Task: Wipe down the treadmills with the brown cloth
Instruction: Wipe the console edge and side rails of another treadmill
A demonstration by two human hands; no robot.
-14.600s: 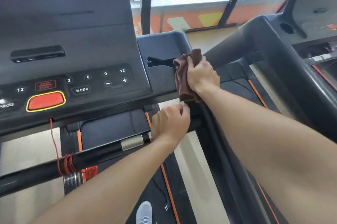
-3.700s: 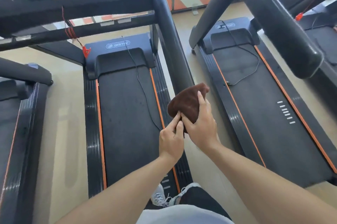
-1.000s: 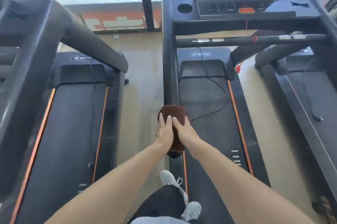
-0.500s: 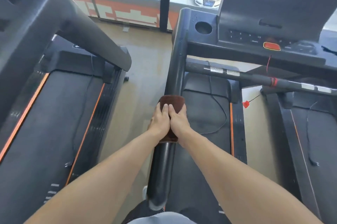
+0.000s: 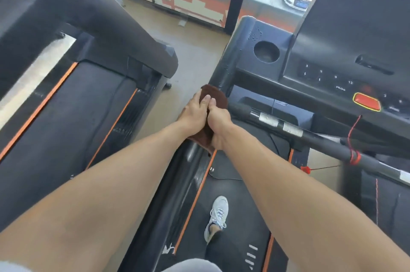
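a: what's the grip?
b: both hands are wrapped round the cloth, and the cloth is wrapped round the rail. the left hand curls over it from the outer side, the right hand from the inner side, thumbs touching on top.
a: holding the cloth, or only pressing it?
b: holding it. the fingers curve round cloth and rail together, so each hand is clenched on the cloth.
a: why two hands?
b: my guess is that it makes a sleeve of the cloth, so one slide cleans all round the rail.
a: where on the rail?
b: about midway along the left rail of the treadmill the person stands on, just short of where the crossbar meets it. brown shows ahead of the fingers and behind the wrists.
a: beyond that?
b: the rail runs up to the console, past a cup hole and a red button. one shoe is on the belt. another treadmill sits to the left across a strip of floor.
a: how far along?
b: likely mid-job; the upper rail and console lie ahead of the cloth.
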